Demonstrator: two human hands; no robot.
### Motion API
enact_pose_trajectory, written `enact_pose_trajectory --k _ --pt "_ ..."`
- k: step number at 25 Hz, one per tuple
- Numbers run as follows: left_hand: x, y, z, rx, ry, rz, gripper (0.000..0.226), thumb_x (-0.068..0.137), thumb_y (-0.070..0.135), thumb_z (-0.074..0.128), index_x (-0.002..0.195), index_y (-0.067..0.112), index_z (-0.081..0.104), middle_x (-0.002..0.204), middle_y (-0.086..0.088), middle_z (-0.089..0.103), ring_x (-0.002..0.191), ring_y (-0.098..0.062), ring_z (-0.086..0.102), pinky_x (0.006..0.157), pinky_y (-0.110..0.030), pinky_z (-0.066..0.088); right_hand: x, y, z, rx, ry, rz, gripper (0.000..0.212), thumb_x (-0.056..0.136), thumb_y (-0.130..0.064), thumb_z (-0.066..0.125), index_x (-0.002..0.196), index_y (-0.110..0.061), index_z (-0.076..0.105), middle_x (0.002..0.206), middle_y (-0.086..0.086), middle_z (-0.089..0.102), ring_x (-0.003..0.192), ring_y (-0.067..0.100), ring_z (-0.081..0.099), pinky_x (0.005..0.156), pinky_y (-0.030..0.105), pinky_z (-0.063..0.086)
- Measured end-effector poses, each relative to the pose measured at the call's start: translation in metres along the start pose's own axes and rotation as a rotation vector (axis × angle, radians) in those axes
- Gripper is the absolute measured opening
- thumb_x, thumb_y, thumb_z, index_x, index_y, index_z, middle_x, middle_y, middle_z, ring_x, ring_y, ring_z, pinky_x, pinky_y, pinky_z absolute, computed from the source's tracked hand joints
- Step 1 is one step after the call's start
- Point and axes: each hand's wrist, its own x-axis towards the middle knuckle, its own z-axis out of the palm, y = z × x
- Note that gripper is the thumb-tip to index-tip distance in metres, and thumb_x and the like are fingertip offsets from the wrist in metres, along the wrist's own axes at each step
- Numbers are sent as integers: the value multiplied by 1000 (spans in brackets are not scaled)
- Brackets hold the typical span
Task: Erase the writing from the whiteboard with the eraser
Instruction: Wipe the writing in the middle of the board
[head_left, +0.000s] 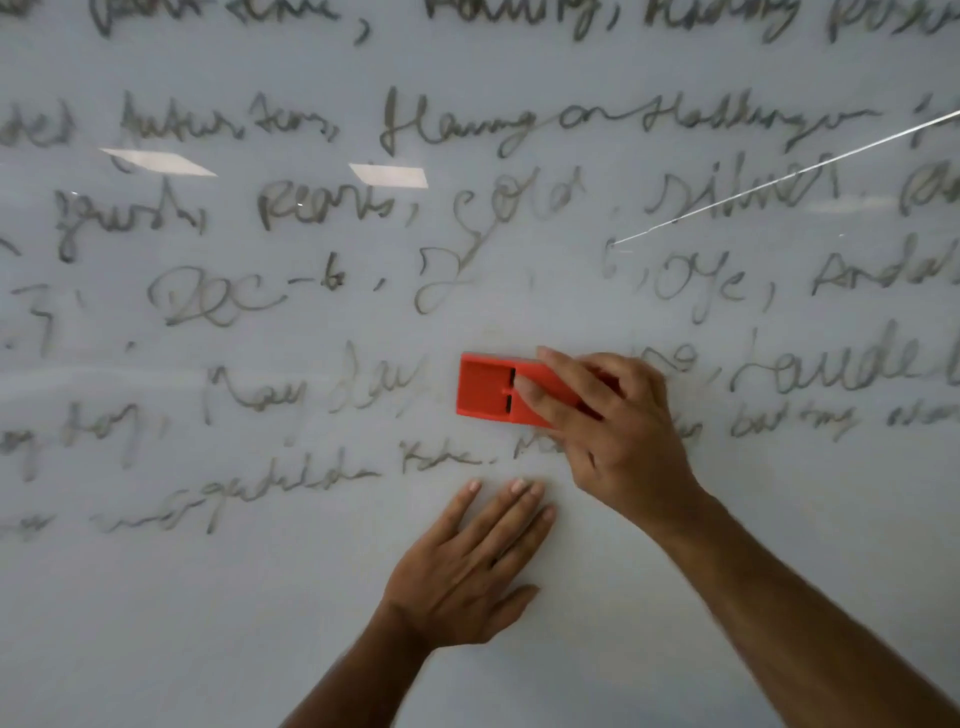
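Note:
The whiteboard (779, 519) fills the whole view and carries several lines of dark handwriting (467, 124), much of it smeared and faded. A red-orange eraser (485, 389) is pressed flat on the board just right of centre. My right hand (618, 431) grips its right half, fingers across its back. Around the eraser the writing is wiped to faint traces. My left hand (467, 566) lies flat on the board below the eraser, fingers spread, holding nothing.
Two bright ceiling-light reflections (387, 174) show on the glossy board at upper left. A thin bright line (779, 176) runs diagonally from the right edge toward the centre. The board's lower part carries no writing.

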Motion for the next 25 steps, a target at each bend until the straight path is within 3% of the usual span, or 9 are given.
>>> enact_pose_trajectory --k 3,5,9,11,16,21,25 --pt "0 -2 1 -12 11 20 75 103 50 50 162 9 32 171 -14 24 159 -28 22 130 -55 11 21 15 1 16 116 231 42 90 -25 77 130 -24 69 140 4 63 104 30 53 92 50 49" --pt "1 -2 0 -16 16 32 73 102 49 50 161 9 34 170 -15 27 158 -29 24 129 -55 15 47 -9 13 79 161 315 44 87 -25 78 130 -24 70 140 3 63 104 27 48 91 51 48" --pt "1 -4 1 -33 36 62 62 96 49 59 148 16 53 151 -12 53 140 -29 51 122 -52 31 24 -76 28 119 -46 -29 48 87 -16 69 132 -33 67 144 -4 61 110 27 53 98 44 43" --pt "-2 -6 0 -64 53 63 52 96 46 62 138 16 64 139 -11 64 130 -31 61 119 -52 35 -7 -68 18 83 -128 -145 52 86 -13 62 133 -34 66 146 -6 59 112 27 56 100 44 42" --pt "-3 -9 -5 -74 41 92 65 103 39 51 159 8 39 168 -17 30 158 -32 25 128 -52 21 -21 4 -7 5 -48 -32 45 90 -12 73 130 -31 68 144 -4 60 106 31 59 95 48 47" --pt "1 -5 -7 -58 27 8 75 98 44 58 159 4 38 169 -16 27 159 -29 22 130 -49 19 35 1 10 46 129 262 40 89 -23 78 128 -24 71 140 1 63 107 25 48 91 51 49" --pt "36 -8 -15 -72 81 -201 83 96 53 58 159 5 35 170 -14 26 159 -26 22 129 -46 21 60 4 13 73 85 143 43 88 -28 76 130 -27 68 142 -2 62 107 24 51 95 45 45"
